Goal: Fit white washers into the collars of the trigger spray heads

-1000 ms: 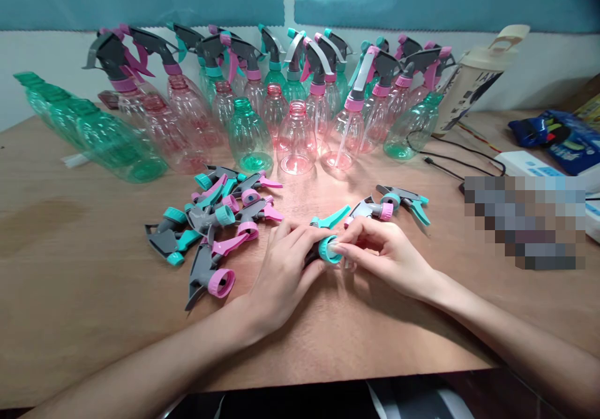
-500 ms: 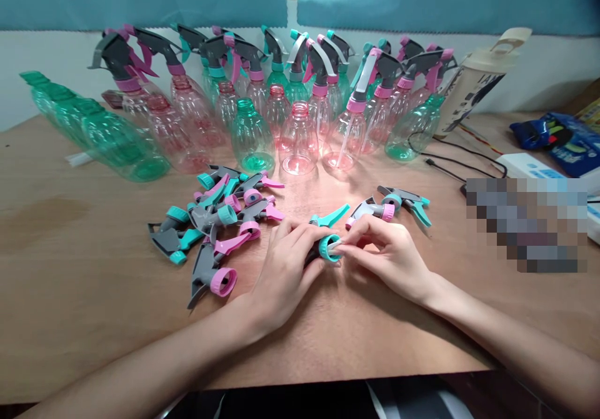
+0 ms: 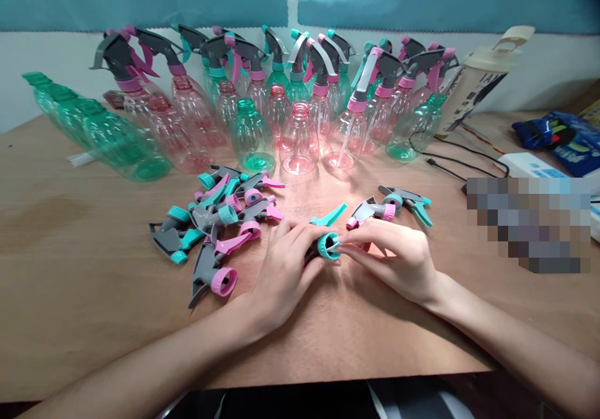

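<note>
My left hand is wrapped round a grey spray head with a teal collar and teal trigger, its open collar facing right. The fingers of my right hand pinch a thin, pale piece that looks like a tube end, at the mouth of that collar; most of it is hidden by the fingers. Left of my left hand lies a pile of loose spray heads with pink or teal collars. Just beyond my right hand are a pink-collared spray head and a teal-collared one.
Behind stand several spray bottles with heads fitted and several without, among them a clear pink bottle and green bottles at left. A cream tumbler, a black cable and a blue packet occupy the right side.
My right hand's fingers have straightened somewhat and its knuckles have shifted slightly right, still at the collar. My left hand keeps its hold on the spray head.
</note>
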`<state>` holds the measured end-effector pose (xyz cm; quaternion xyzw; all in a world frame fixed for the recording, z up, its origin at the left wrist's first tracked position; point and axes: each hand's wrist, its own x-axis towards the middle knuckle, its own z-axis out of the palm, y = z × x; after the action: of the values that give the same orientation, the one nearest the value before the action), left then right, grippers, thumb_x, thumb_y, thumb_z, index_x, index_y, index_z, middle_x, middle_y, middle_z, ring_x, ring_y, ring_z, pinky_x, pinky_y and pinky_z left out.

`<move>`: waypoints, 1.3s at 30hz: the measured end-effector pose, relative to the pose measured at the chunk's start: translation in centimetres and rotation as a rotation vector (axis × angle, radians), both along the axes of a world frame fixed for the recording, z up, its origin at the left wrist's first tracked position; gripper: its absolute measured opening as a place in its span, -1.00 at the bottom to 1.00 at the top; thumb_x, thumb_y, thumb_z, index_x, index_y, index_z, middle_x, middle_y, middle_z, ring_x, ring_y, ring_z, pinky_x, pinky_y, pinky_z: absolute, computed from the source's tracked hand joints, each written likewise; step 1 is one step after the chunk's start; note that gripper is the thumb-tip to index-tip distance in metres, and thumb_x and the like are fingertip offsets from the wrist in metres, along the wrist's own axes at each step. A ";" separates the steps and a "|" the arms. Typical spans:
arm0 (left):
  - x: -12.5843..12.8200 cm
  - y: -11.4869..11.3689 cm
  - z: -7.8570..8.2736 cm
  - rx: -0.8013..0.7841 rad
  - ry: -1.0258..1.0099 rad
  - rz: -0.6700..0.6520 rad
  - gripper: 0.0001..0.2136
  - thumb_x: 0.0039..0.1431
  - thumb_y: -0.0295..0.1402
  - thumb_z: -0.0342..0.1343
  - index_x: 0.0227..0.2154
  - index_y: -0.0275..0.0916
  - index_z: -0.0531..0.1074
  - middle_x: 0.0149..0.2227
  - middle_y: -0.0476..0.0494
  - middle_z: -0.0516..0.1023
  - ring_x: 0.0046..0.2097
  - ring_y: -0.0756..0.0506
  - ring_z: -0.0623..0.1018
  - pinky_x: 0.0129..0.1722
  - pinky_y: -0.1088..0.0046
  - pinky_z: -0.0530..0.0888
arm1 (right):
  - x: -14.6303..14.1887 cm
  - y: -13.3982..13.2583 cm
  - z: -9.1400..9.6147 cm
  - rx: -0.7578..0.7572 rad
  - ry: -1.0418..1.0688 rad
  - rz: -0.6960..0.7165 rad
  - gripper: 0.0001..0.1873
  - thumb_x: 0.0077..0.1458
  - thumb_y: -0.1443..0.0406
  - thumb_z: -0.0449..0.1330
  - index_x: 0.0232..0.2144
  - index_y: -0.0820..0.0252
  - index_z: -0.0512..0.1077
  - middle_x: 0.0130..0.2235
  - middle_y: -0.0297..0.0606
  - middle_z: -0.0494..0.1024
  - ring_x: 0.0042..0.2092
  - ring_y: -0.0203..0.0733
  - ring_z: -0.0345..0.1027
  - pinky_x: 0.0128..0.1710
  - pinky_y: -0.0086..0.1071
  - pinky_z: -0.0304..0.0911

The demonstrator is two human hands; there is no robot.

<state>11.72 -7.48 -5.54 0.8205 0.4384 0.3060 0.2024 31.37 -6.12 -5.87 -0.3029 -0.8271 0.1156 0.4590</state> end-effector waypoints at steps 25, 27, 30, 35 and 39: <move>-0.1 0.0 -0.3 0.013 0.004 -0.025 -0.73 0.18 -0.57 0.06 -0.08 -0.20 0.38 -0.17 -0.09 0.52 -0.13 -0.15 0.37 -0.11 0.29 0.34 | 0.1 0.0 0.5 -0.068 -0.037 0.072 -0.78 0.15 0.44 0.14 -0.21 0.11 0.53 -0.38 -0.26 0.56 -0.35 -0.22 0.40 -0.39 -0.34 0.39; -0.1 0.0 -0.3 0.012 0.004 -0.039 -0.73 0.19 -0.57 0.06 -0.08 -0.19 0.38 -0.17 -0.08 0.53 -0.13 -0.15 0.37 -0.11 0.29 0.33 | 0.3 0.0 0.5 -0.118 -0.057 0.088 -0.78 0.14 0.44 0.14 -0.20 0.12 0.51 -0.34 -0.25 0.57 -0.33 -0.24 0.39 -0.45 -0.39 0.37; -0.1 0.1 -0.2 0.010 0.005 -0.046 -0.73 0.18 -0.57 0.09 -0.08 -0.19 0.38 -0.16 -0.07 0.54 -0.13 -0.15 0.36 -0.10 0.28 0.32 | 0.6 0.2 0.4 -0.149 -0.105 0.099 -0.79 0.11 0.43 0.16 -0.20 0.16 0.48 -0.32 -0.24 0.57 -0.33 -0.25 0.40 -0.50 -0.45 0.32; 0.0 0.1 -0.2 0.000 0.013 -0.038 -0.72 0.16 -0.58 0.11 -0.08 -0.19 0.39 -0.15 -0.06 0.54 -0.13 -0.16 0.35 -0.10 0.28 0.31 | 0.7 0.3 0.5 -0.174 -0.147 0.084 -0.82 0.09 0.41 0.17 -0.21 0.19 0.48 -0.39 -0.28 0.56 -0.44 -0.32 0.35 -0.55 -0.48 0.26; 0.0 0.1 -0.3 -0.006 0.005 -0.026 -0.72 0.17 -0.57 0.10 -0.07 -0.19 0.39 -0.17 -0.07 0.54 -0.12 -0.16 0.35 -0.12 0.28 0.32 | 0.5 0.3 0.4 -0.223 -0.145 0.058 -0.86 0.10 0.38 0.17 -0.25 0.19 0.49 -0.46 -0.34 0.53 -0.52 -0.38 0.30 -0.58 -0.50 0.22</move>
<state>11.70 -7.36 -5.83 0.8262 0.4292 0.3001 0.2076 31.86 -5.85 -5.43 -0.3357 -0.8485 0.1979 0.3581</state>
